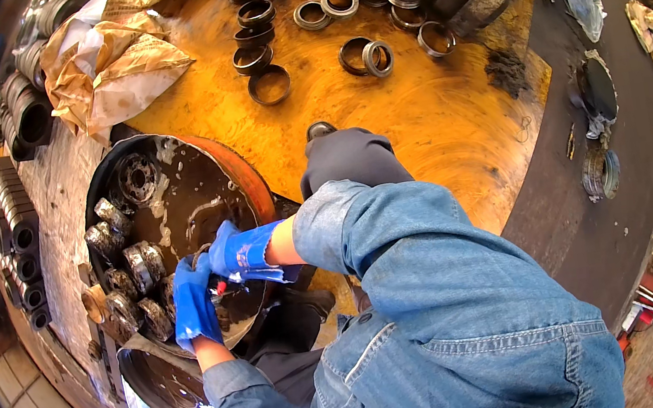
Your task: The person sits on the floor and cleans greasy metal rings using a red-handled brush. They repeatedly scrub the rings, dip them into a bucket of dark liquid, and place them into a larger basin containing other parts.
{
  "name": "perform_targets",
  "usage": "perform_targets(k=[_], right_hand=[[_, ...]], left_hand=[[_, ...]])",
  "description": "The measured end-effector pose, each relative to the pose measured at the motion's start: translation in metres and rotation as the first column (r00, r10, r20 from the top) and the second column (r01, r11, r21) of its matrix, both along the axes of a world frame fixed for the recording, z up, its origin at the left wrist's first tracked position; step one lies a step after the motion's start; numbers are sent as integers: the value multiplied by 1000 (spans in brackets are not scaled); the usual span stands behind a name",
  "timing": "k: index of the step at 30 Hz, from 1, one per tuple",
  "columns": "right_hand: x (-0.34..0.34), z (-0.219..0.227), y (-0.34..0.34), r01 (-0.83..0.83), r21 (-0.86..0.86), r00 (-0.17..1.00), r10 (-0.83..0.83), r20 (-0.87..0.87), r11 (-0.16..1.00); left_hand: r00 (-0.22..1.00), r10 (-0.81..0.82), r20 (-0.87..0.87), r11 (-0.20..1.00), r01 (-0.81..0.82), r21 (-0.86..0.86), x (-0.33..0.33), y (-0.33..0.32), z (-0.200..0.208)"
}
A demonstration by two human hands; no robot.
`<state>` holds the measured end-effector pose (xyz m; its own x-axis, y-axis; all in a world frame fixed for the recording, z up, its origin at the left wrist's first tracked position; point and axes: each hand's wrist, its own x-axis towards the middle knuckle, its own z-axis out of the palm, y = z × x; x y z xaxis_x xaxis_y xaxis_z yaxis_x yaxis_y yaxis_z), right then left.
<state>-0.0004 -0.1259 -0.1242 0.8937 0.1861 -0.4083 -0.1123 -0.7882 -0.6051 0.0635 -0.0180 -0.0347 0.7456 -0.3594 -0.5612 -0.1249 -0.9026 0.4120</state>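
Evidently, the work in hand is handling oily parts over the large round pan with an orange outer wall (pixel 248 169), and it goes best with both hands low and inside the rim. The left hand, in a blue rubber glove (pixel 193 302), and the right hand, in a matching blue glove (pixel 243 250), come together over the pan's near side, fingers bent. A dark, curved metal edge (pixel 201 252) shows between them, probably a ring-shaped part, but the gloves cover most of it and I cannot tell whether either hand grips it. The oily, silvery-brown metal rings (pixel 146 267) crowd the pan's left side, just beyond the left glove, while a round, dark, openwork metal part (pixel 138 179) lies near the far rim. Wet metal and slick rubber should slide easily, so a good hold would wrap the ring's outer wall on opposite sides rather than pinch one edge. Turning it in small steps would let the fingers reach the whole face and bore. The left elbow is best held clear of the pile, since a nudge could topple rings or splash the dark liquid (pixel 196 193).
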Motion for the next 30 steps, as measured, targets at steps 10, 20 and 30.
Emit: perform_targets(k=[10,20,30], right_hand=[[-38,78,-68,267,286,958,-286,25,920],[-44,93,-90,76,454,992,-23,-121,888],[-23,94,-90,262,83,965,-264,3,961]], left_hand=[[862,361,356,929,-297,-222,-105,13,-10],[962,219,161,970,-196,-147,-59,22,5],[957,241,-161,847,-289,-445,-48,21,18]])
